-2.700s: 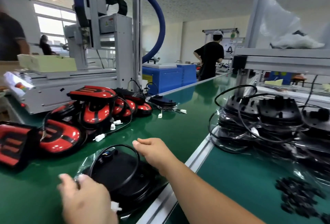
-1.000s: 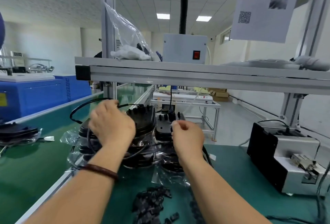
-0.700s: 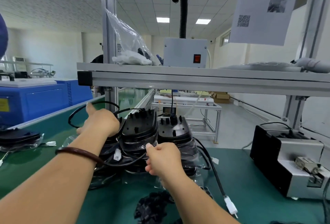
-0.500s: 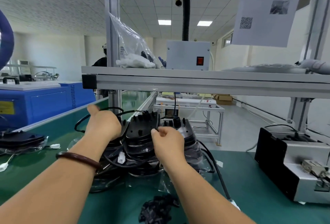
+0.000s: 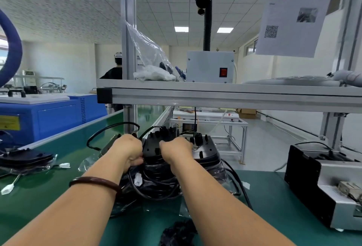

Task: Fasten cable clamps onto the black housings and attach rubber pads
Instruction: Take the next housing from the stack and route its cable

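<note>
Several black housings with black cables are stacked in clear plastic on the green table. My left hand (image 5: pixel 128 150) grips the left edge of the top middle housing (image 5: pixel 154 147). My right hand (image 5: pixel 176 150) grips its right edge, beside another black housing (image 5: pixel 206 147) at the right. A white cable connector (image 5: pixel 138 179) hangs in front of the stack. A heap of small black clamps (image 5: pixel 179 233) lies on the table near the bottom edge, between my forearms.
A black and silver machine (image 5: pixel 321 185) stands at the right. One bagged housing (image 5: pixel 23 159) lies on the conveyor at the left. An aluminium shelf (image 5: pixel 235 96) crosses overhead. A blue cabinet (image 5: pixel 49 116) and a person (image 5: pixel 115 69) stand behind.
I turned from the conveyor at the left, where I touched a bagged housing, to the stack. Both hands reached the stack and now close on the top middle housing from both sides.
</note>
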Motion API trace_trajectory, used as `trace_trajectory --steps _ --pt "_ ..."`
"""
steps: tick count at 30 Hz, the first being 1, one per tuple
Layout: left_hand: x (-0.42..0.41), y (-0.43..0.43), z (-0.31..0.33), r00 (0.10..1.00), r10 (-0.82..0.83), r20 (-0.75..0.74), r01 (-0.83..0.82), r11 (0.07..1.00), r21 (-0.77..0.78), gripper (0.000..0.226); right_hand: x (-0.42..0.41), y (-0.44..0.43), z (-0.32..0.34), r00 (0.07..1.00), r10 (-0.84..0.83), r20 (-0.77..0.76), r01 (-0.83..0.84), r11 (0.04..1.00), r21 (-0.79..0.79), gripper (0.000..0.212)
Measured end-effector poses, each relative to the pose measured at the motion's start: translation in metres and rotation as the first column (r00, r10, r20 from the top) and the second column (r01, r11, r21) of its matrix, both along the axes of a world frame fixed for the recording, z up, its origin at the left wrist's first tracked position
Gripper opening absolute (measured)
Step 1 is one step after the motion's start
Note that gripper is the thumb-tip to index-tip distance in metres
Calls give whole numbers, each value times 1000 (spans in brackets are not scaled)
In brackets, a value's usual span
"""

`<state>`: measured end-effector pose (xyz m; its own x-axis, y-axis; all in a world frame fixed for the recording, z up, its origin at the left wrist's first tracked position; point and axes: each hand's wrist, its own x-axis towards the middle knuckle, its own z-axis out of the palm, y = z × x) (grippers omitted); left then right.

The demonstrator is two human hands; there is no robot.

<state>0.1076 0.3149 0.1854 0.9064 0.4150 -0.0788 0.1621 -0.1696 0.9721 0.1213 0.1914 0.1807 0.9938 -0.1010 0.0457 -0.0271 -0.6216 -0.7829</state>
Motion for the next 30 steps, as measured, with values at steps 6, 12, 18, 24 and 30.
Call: trace_trajectory --steps 6,12,18,24,30 --pt "0 5 2 998 -15 62 20 996 -82 31 6 3 -10 996 -83 42 68 954 291 33" --pt "-13 3 9 997 -1 82 19 977 -210 25 2 2 -3 991 -135 -12 112 767 631 19" --pt "-19 -2 16 984 -132 118 169 898 -406 11 -9 -9 13 985 -65 -159 171 430 886 27" --pt "-38 -15 26 933 -326 150 346 709 -614 26 -40 -23 12 997 -40 62 -30 544 839 32" --pt "-54 -18 25 933 -185 308 358 561 -746 18 -82 -62 -29 966 -120 228 3 890 455 38"
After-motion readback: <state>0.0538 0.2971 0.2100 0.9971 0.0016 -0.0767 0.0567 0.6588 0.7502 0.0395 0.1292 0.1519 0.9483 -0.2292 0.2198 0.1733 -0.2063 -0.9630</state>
